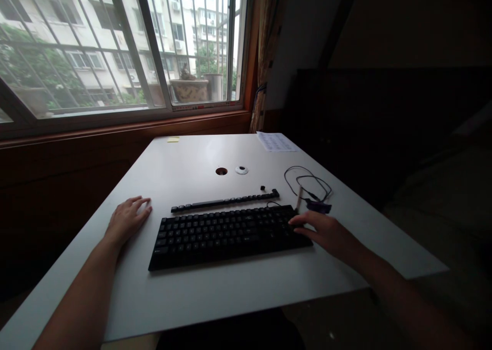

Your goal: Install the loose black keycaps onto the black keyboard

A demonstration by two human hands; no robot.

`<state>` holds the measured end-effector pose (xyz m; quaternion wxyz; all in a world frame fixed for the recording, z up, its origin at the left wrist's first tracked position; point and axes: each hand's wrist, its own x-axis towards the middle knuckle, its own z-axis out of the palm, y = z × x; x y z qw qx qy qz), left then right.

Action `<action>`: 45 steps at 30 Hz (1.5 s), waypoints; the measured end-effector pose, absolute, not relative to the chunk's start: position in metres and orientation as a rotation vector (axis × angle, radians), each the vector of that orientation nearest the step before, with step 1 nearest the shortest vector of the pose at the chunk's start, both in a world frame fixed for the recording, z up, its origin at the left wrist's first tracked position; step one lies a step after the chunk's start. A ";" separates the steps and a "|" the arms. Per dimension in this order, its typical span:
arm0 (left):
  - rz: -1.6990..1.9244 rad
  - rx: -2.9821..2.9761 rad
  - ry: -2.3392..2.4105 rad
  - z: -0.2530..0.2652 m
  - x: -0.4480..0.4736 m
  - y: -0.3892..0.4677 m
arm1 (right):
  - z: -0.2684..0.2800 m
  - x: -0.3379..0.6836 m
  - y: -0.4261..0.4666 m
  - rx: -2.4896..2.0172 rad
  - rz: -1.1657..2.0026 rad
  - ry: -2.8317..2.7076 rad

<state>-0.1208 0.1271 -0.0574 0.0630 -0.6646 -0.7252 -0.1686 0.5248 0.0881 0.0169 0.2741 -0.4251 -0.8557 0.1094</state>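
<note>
A black keyboard (226, 237) lies on the white table, turned slightly. My right hand (321, 229) is at its right end, over the number pad, with thumb and index finger pinched at a dark keycap (295, 226); the fingers partly cover it. My left hand (128, 217) rests flat on the table left of the keyboard, fingers spread and holding nothing. Behind the keyboard, a long row of loose black keycaps (226, 202) is lined up. One single keycap (263, 188) sits apart, behind that row's right end.
A looped black cable (307, 177), a thin pale stick (299, 197) and a dark purple item (319, 206) lie behind my right hand. Farther back are a round table hole (221, 171), its white cover (241, 170), printed paper (277, 142) and a yellow note (173, 139).
</note>
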 end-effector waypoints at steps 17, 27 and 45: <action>-0.454 -2.034 -2.159 -0.055 -0.123 0.128 | -0.012 0.520 0.061 -0.990 -0.018 -2.236; -0.458 -2.025 -2.138 -0.061 -0.127 0.130 | -0.011 0.520 0.063 -0.978 -0.008 -2.279; -0.497 -2.023 -2.143 -0.064 -0.129 0.131 | -0.012 0.511 0.050 -1.028 -0.118 -2.331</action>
